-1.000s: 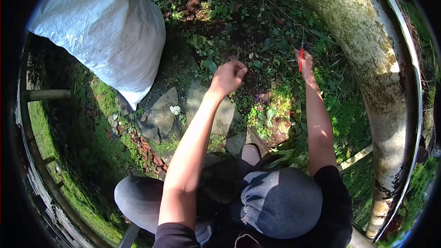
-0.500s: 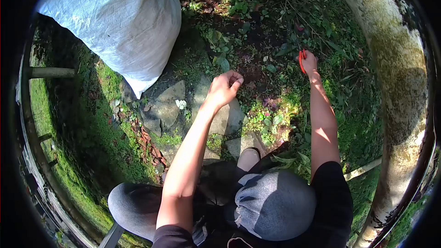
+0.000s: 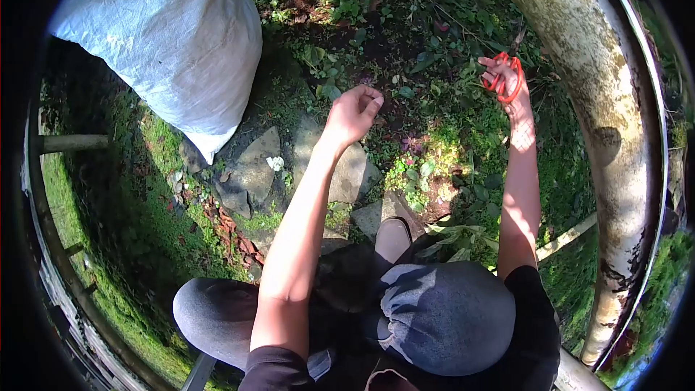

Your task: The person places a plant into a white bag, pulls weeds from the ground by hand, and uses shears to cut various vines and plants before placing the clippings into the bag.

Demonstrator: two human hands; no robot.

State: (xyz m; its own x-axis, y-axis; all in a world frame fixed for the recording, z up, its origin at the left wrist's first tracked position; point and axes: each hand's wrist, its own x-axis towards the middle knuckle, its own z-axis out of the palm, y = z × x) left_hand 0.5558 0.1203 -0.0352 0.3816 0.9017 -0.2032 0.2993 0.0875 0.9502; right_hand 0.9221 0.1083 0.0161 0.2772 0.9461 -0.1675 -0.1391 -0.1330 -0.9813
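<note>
My right hand (image 3: 512, 94) is out to the right over the weedy ground, with red-handled scissors (image 3: 520, 74) looped on it. Its fingers pass through the handle rings, and the dark blades point away from me. Nearer the middle, my left hand (image 3: 349, 117) hovers above the stones and low plants. Its fingers are curled against the thumb in a pinch; whatever they may hold is too small to see. Small leafy weeds (image 3: 416, 170) grow in the sunlit patch between both arms.
A big white woven sack (image 3: 181, 51) stands at the upper left. Flat stones (image 3: 253, 166) lie before my feet. A thick mottled pale trunk or post (image 3: 601, 87) curves along the right side. Cut stems and leaves (image 3: 434, 11) lie at the back.
My right hand has moved right and turned, so the scissors' red rings now face up. The left hand stays pinched in nearly the same place. The view has shifted slightly.
</note>
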